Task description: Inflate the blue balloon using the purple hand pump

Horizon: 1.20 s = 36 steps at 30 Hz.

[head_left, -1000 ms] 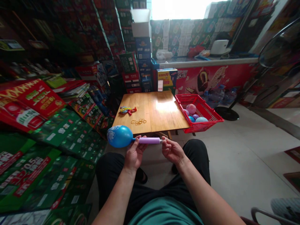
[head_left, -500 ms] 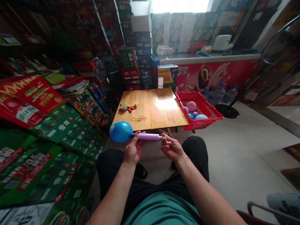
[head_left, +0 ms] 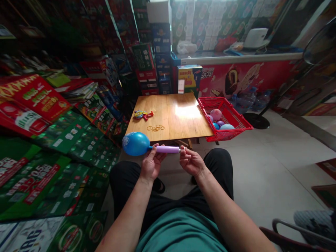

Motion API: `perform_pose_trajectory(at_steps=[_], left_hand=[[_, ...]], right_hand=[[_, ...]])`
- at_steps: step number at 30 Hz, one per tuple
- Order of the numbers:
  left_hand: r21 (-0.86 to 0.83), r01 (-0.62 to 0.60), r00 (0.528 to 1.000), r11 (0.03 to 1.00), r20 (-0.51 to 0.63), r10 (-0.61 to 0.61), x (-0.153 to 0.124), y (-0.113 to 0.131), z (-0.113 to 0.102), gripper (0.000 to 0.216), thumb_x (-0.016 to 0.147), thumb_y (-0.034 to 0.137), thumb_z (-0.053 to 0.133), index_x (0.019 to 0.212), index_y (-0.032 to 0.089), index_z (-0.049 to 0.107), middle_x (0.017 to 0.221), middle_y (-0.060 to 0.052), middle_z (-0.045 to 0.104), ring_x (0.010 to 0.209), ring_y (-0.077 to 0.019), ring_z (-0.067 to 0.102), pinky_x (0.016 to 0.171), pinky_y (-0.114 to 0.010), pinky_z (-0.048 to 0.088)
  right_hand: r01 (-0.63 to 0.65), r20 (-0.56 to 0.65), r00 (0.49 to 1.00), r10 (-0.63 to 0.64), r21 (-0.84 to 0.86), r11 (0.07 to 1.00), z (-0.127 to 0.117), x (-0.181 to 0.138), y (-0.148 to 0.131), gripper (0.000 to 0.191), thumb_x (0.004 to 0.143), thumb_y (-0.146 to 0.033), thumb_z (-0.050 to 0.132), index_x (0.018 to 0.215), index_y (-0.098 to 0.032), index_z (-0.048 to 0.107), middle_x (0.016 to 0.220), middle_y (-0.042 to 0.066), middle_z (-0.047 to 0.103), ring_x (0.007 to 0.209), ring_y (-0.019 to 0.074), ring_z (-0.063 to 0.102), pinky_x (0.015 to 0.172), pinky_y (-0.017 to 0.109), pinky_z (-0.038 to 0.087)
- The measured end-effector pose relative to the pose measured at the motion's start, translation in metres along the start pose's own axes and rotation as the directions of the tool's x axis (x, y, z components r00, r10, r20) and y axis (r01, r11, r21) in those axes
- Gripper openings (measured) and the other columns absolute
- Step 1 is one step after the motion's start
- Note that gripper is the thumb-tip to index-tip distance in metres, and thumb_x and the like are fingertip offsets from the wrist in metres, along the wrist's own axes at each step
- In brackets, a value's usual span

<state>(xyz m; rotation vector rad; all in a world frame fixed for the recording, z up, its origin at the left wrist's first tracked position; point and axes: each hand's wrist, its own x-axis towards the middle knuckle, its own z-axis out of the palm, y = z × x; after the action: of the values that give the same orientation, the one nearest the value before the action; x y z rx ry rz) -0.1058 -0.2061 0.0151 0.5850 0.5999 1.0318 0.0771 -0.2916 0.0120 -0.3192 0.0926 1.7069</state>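
My left hand (head_left: 152, 163) is closed round the nozzle end of a purple balloon pump (head_left: 168, 149), thumb on top near the balloon's neck. On that nozzle sits a blue balloon (head_left: 136, 144), inflated to an oval with a pale print on its left side. My right hand (head_left: 191, 161) pinches the pump's white handle at the other end, close to the barrel. Both hands hold the pump level in front of the near table edge. Beyond it, yellow rubber bands (head_left: 155, 128) and a bundle of uninflated balloons (head_left: 143, 115) lie on the wooden table (head_left: 173, 120).
A red basket (head_left: 241, 120) with several inflated balloons (head_left: 216, 114) stands against the table's right side. Green cartons (head_left: 63, 168) are stacked close on my left. A phone (head_left: 181, 86) leans on a yellow box (head_left: 189, 77) at the back. A fan base (head_left: 256, 120) stands farther right.
The pump's handle has come slightly closer to the barrel as my right hand moved in. The balloon looks about the same size. My view has tipped and shifted a little.
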Motion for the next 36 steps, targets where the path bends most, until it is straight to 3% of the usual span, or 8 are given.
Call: perform_pose_trajectory(at_steps=[6, 13, 17, 21, 24, 29, 32, 36], left_hand=[[-0.004, -0.108, 0.992, 0.994, -0.057, 0.108, 0.003, 0.023, -0.008, 0.023, 0.086, 0.029, 0.066, 0.107, 0.017, 0.066, 0.106, -0.013, 0.073, 0.104, -0.0254, 0.068, 0.090, -0.043, 0.054], [0.016, -0.074, 0.997, 0.997, 0.018, 0.073, -0.005, -0.002, 0.012, 0.030, 0.086, 0.033, 0.066, 0.112, 0.020, 0.062, 0.114, -0.015, 0.070, 0.107, -0.0275, 0.067, 0.092, -0.047, 0.051], [0.008, -0.012, 1.000, 1.000, -0.022, 0.012, -0.001, 0.007, 0.001, 0.030, 0.086, 0.032, 0.066, 0.112, 0.017, 0.063, 0.109, -0.016, 0.072, 0.105, -0.0269, 0.068, 0.089, -0.043, 0.053], [-0.009, -0.072, 0.995, 0.997, -0.072, 0.071, 0.001, 0.022, -0.011, 0.027, 0.087, 0.031, 0.066, 0.109, 0.017, 0.064, 0.107, -0.015, 0.072, 0.105, -0.0253, 0.067, 0.088, -0.040, 0.054], [-0.008, -0.102, 0.992, 0.995, -0.076, 0.101, -0.004, 0.016, -0.004, 0.028, 0.086, 0.031, 0.066, 0.111, 0.020, 0.063, 0.112, -0.013, 0.071, 0.103, -0.0248, 0.068, 0.088, -0.042, 0.054], [-0.009, -0.032, 0.999, 0.999, -0.005, 0.032, -0.014, 0.002, 0.014, 0.030, 0.088, 0.033, 0.064, 0.114, 0.020, 0.062, 0.115, -0.014, 0.070, 0.099, -0.0249, 0.069, 0.088, -0.044, 0.054], [-0.013, -0.017, 1.000, 1.000, 0.000, 0.017, -0.013, 0.012, 0.011, 0.027, 0.088, 0.032, 0.064, 0.112, 0.018, 0.063, 0.111, -0.015, 0.071, 0.100, -0.0247, 0.069, 0.088, -0.042, 0.054], [-0.014, -0.103, 0.995, 0.995, -0.001, 0.103, -0.007, 0.034, 0.001, 0.023, 0.087, 0.031, 0.066, 0.107, 0.018, 0.065, 0.103, -0.012, 0.073, 0.100, -0.0231, 0.069, 0.088, -0.040, 0.055]], right_hand=[[0.061, 0.034, 0.997, -0.063, 0.043, 0.997, 0.005, -0.015, -0.029, 0.012, 0.096, -0.015, 0.049, 0.101, -0.013, 0.060, 0.071, -0.001, 0.064, 0.044, 0.0018, 0.047, 0.046, 0.013, 0.040], [-0.008, -0.027, 1.000, 0.011, 0.093, 0.996, -0.003, 0.007, 0.007, 0.011, 0.094, -0.016, 0.055, 0.104, -0.015, 0.060, 0.076, 0.001, 0.069, 0.051, 0.0039, 0.054, 0.051, 0.015, 0.046], [-0.027, -0.015, 1.000, 0.028, 0.046, 0.999, -0.003, -0.003, -0.005, 0.012, 0.095, -0.016, 0.052, 0.104, -0.014, 0.060, 0.077, 0.003, 0.070, 0.048, 0.0033, 0.051, 0.048, 0.014, 0.043], [0.027, 0.008, 1.000, -0.028, 0.025, 0.999, 0.002, -0.019, -0.024, 0.014, 0.097, -0.016, 0.048, 0.102, -0.013, 0.061, 0.073, 0.001, 0.067, 0.045, 0.0026, 0.048, 0.046, 0.014, 0.041], [0.028, 0.008, 1.000, -0.029, 0.052, 0.998, 0.007, -0.016, -0.013, 0.011, 0.096, -0.017, 0.051, 0.099, -0.015, 0.061, 0.071, -0.001, 0.066, 0.047, 0.0034, 0.049, 0.048, 0.015, 0.042], [-0.004, 0.044, 0.999, 0.001, 0.058, 0.998, 0.017, -0.007, 0.014, 0.014, 0.098, -0.018, 0.048, 0.102, -0.016, 0.060, 0.082, 0.005, 0.070, 0.054, 0.0043, 0.055, 0.055, 0.017, 0.047], [-0.018, 0.041, 0.999, 0.018, -0.013, 1.000, 0.021, -0.013, 0.005, 0.014, 0.098, -0.016, 0.048, 0.104, -0.015, 0.060, 0.079, 0.004, 0.069, 0.050, 0.0036, 0.052, 0.050, 0.015, 0.044], [0.029, 0.094, 0.995, -0.025, -0.045, 0.999, 0.023, -0.027, -0.019, 0.013, 0.096, -0.016, 0.049, 0.103, -0.014, 0.059, 0.074, 0.001, 0.066, 0.047, 0.0026, 0.049, 0.048, 0.014, 0.041]])
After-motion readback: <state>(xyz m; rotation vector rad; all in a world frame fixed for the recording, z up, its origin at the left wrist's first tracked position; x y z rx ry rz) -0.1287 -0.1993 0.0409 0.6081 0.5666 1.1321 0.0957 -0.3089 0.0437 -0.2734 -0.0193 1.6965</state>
